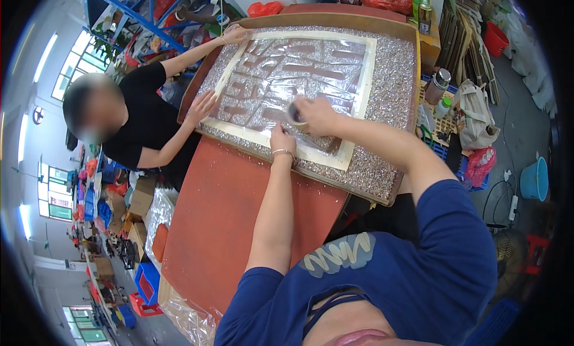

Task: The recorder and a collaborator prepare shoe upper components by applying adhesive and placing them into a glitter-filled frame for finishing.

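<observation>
A clear stencil sheet (272, 68) with cut-out shapes and a cream border (371, 65) lies over small glittering beads (391, 86) in a shallow brown tray (412, 116). Above the sheet's near part, my right hand (318, 115) grips a round, ring-shaped thing (295, 114) with a tan rim and dark middle. My left hand (282, 141) rests at the sheet's near border, its fingers drawn together; whatever lies under them is hidden. Across to the left, a co-worker's two hands touch the sheet: one hand (202, 105) at the near left border, the other hand (236, 34) at the far left corner.
The tray sits on a red-brown table (239, 208). A co-worker in black (134, 110) stands at its left side. On the right are a thermos (438, 86), a cloth bag (475, 116) and a blue bucket (534, 178). Flattened cardboard (463, 35) leans at the back right.
</observation>
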`<state>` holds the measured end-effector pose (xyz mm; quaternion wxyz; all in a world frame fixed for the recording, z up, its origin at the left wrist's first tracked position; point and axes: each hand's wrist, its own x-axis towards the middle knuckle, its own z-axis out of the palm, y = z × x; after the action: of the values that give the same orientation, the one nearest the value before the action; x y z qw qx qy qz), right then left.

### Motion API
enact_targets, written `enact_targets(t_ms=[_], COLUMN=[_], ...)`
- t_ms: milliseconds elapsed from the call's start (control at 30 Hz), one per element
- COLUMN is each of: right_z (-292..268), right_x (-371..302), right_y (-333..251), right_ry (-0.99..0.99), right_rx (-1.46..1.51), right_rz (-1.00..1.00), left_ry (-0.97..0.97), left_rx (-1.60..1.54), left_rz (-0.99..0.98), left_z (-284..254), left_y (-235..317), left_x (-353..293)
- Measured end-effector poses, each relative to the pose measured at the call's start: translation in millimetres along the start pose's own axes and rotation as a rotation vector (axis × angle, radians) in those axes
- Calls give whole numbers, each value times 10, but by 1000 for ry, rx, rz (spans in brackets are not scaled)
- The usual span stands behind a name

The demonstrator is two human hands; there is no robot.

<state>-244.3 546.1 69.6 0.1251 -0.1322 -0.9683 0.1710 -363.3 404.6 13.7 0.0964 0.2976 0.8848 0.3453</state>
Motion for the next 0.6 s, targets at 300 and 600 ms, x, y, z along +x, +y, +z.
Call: enact_targets(t_ms=[300,600], right_z=[-1357,-840], right_x=[-475,393], right_y=[1769,1749], right_ry=[-110,-62], right_rx=[-700,-375], right_rz=[893,774], left_ry=[-72,-332], left_rx=[140,550], left_rz=[121,185], left_z=[-89,28], left_y=[191,637], left_x=[-82,-642])
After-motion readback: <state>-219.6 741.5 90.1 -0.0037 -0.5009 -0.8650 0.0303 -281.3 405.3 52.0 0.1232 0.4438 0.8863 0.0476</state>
